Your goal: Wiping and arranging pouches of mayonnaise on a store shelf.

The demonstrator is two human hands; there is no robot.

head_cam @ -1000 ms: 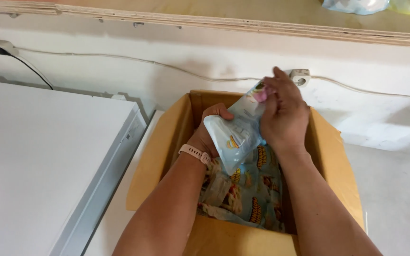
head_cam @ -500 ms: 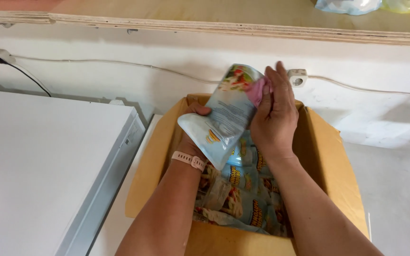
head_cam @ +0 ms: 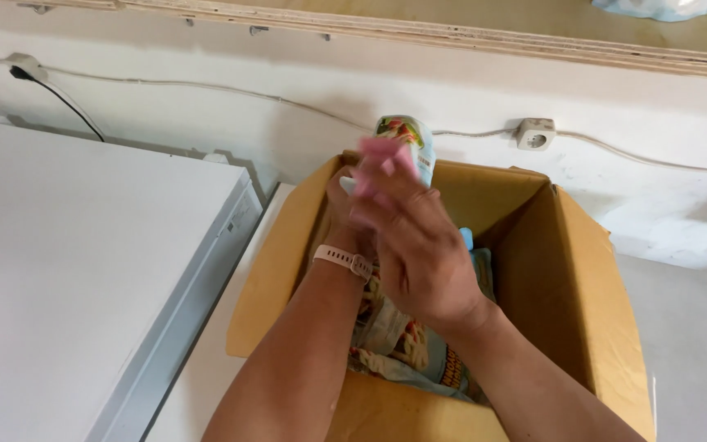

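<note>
Pouch (head_cam: 407, 135): pale blue, held upright above the box (head_cam: 583, 270), long axis vertical, top toward the far wall.
Left hand (head_cam: 344, 196): under the pouch's near-left side, fingers clamped on it, mostly hidden.
Right hand (head_cam: 415, 241): nearer the camera, covering the pouch's lower half, fingers spread against it.
Box: open, more pouches (head_cam: 407, 340) inside below the hands.
Left: white appliance (head_cam: 67, 262).

This looks like a storeroom or back room of a shop. An open cardboard box (head_cam: 583, 270) full of printed snack packets (head_cam: 403, 336) stands by a bare white wall (head_cam: 288, 74) with a loose cable (head_cam: 206, 84) and socket (head_cam: 535, 133), beside a white chest-like appliance (head_cam: 75, 262), under a plywood shelf (head_cam: 468, 37).
</note>
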